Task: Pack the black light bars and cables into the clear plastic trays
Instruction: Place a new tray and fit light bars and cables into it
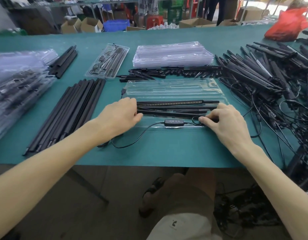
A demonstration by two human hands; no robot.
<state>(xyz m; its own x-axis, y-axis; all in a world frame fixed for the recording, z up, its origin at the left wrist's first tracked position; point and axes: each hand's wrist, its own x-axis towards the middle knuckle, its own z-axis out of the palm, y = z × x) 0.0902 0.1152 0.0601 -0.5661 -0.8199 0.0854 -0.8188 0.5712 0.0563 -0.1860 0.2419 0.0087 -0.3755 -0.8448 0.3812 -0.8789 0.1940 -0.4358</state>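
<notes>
An open clear plastic tray lies in front of me on the green table. Black light bars sit in its near half. A black cable with an inline controller runs along the tray's front edge and loops off to the left. My left hand presses on the left ends of the bars, fingers curled down over them. My right hand pinches the cable at the right end of the tray, thumb and fingers bent around it.
A stack of empty clear trays stands behind, with small black end pieces before it. One filled tray lies at the back left. Black rods lie left, packed trays far left, tangled bars and cables right.
</notes>
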